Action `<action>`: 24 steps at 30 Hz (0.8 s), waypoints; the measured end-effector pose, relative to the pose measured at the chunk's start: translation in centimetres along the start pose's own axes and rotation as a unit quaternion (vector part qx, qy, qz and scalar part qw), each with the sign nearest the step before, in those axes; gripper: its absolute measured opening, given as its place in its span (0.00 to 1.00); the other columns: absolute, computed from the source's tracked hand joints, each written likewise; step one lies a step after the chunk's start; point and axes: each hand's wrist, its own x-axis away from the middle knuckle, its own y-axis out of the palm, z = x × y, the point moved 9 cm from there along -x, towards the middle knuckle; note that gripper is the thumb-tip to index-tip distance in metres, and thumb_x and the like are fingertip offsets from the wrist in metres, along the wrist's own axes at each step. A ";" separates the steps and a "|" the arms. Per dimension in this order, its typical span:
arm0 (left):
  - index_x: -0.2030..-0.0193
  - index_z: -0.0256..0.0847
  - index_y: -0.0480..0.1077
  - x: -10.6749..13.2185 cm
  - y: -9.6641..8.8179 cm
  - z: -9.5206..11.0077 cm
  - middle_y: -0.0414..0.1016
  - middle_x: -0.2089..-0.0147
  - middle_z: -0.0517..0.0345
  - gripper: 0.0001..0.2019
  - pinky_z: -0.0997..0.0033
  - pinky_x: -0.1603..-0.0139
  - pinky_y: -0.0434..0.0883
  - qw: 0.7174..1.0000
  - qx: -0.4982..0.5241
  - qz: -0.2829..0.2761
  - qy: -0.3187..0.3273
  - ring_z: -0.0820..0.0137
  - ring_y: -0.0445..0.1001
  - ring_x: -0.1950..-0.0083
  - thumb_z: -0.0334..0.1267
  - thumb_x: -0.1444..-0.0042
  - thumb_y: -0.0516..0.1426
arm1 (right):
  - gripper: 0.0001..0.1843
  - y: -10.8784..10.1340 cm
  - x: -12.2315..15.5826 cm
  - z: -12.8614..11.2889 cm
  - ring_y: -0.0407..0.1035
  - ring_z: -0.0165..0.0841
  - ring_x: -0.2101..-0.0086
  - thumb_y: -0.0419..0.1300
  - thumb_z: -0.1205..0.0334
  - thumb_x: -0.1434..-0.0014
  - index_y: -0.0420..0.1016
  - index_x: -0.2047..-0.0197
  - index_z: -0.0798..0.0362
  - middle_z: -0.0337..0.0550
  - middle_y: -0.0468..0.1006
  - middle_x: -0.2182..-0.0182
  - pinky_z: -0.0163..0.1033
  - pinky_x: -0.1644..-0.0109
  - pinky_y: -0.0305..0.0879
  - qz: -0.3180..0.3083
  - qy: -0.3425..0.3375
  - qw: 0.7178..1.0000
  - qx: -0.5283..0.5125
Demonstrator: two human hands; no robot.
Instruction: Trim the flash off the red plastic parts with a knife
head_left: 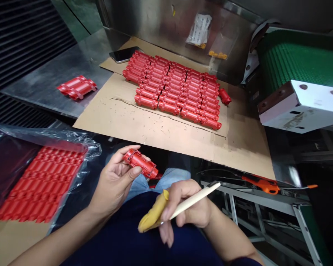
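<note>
Red part is pinched by the left hand, the curled right hand gripping what seems a knife.

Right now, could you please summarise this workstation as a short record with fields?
Left hand: holds a red part
Right hand: grips a pale-handled tool; yellow cover on one finger
Cardboard: rows of red parts, phone beside them
Metal tabletop: loose red parts at left
Lower left: clear plastic with more red parts
Right side: green belt, orange object
</note>
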 end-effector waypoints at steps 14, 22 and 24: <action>0.33 0.46 0.75 0.2 0.0 0.6 0.85 0.48 0.51 0.27 0.71 0.44 0.82 0.998 -0.011 -0.038 0.051 0.66 0.85 0.49 0.34 0.37 0.72 | 0.20 -1.8 -0.3 -3.1 0.84 0.43 0.48 0.66 0.71 0.27 0.80 0.34 0.54 0.58 0.85 0.46 0.48 0.45 0.86 0.107 -0.157 0.886 0.422; 0.33 0.47 0.77 0.4 -0.1 0.8 0.85 0.47 0.51 0.27 0.70 0.44 0.82 0.997 -0.017 -0.039 0.064 0.65 0.85 0.49 0.34 0.38 0.73 | 0.13 -2.9 -0.4 -2.2 0.83 0.41 0.48 0.67 0.65 0.26 0.81 0.40 0.52 0.55 0.86 0.47 0.46 0.47 0.85 0.120 -0.102 0.908 0.389; 0.34 0.47 0.77 0.4 -0.1 0.6 0.86 0.48 0.51 0.27 0.72 0.44 0.82 0.998 -0.007 -0.037 0.053 0.67 0.85 0.49 0.33 0.38 0.73 | 0.12 -3.1 -0.5 -1.8 0.84 0.40 0.52 0.66 0.64 0.25 0.80 0.41 0.52 0.53 0.87 0.50 0.45 0.49 0.85 0.106 -0.095 0.907 0.396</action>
